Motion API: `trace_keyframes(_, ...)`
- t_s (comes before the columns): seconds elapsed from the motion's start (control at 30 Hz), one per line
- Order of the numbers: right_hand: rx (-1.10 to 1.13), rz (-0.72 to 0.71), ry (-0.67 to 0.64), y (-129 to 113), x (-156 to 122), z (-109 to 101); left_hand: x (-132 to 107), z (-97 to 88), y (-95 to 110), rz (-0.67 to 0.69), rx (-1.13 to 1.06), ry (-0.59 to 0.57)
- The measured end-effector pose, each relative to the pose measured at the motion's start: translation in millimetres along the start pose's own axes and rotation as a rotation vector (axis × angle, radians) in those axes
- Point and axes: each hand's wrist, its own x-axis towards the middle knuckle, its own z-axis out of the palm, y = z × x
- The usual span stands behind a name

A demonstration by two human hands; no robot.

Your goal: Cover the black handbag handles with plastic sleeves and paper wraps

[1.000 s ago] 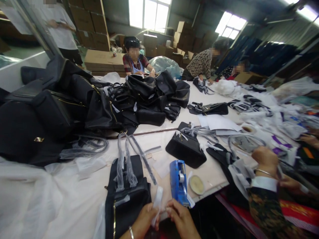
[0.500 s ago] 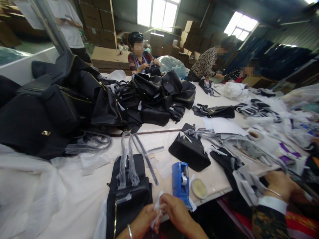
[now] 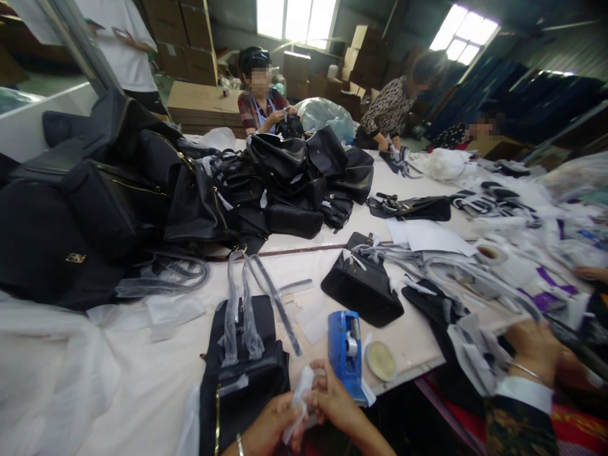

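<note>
A crumpled strip of thin white wrapping (image 3: 301, 394) is pinched between my two hands at the table's front edge. My left hand (image 3: 277, 415), with a bangle at the wrist, closes on its lower end. The fingers of my right hand (image 3: 335, 396) are bent around its upper right side. Just left of them lies a black backpack (image 3: 247, 380), its straps (image 3: 244, 310) covered in clear film and a gold zip down its side. A blue tape dispenser (image 3: 344, 351) stands right beside my right hand, with a round tin (image 3: 380, 360) next to it.
Black bags (image 3: 285, 171) are heaped across the back left. A black handbag (image 3: 361, 288) lies beyond the dispenser. At right, a co-worker's hand (image 3: 534, 351) handles a wrapped bag. White sheeting (image 3: 47, 380) covers the left front, and several people work behind.
My right hand has shifted slightly and its fingers have lifted, showing more of the white strip. The co-worker in the leopard print now reaches down to a bag.
</note>
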Motion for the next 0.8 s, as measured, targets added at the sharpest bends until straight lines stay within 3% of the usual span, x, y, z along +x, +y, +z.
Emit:
trace_keyframes(0.27,0.304,-0.195,0.018,30,18,36,-1,-9.0,8,-0.105,-0.269,-0.100)
trace_keyframes(0.37,0.262,-0.220,0.053,30,19,40,1,-11.8,11,-0.138,-0.314,-0.126)
trace_keyframes(0.5,0.116,-0.200,-0.007,30,12,36,2,-11.0,12,-0.146,-0.341,-0.083)
trace_keyframes(0.57,-0.022,-0.182,0.057,30,5,30,0,-9.1,11,-0.156,-0.329,-0.055)
trace_keyframes(0.63,-0.155,-0.139,0.202,21,-3,14,0,-6.8,11,-0.160,-0.286,-0.022)
trace_keyframes(0.7,-0.239,-0.096,0.330,-8,-10,-22,4,-4.2,13,-0.167,-0.165,0.041)
trace_keyframes(0.73,-0.281,-0.088,0.294,-30,-12,-48,8,-2.8,16,-0.182,-0.070,0.082)
trace_keyframes(0.8,-0.300,-0.152,0.380,-87,-15,-115,21,0.4,25,-0.221,0.127,0.151)
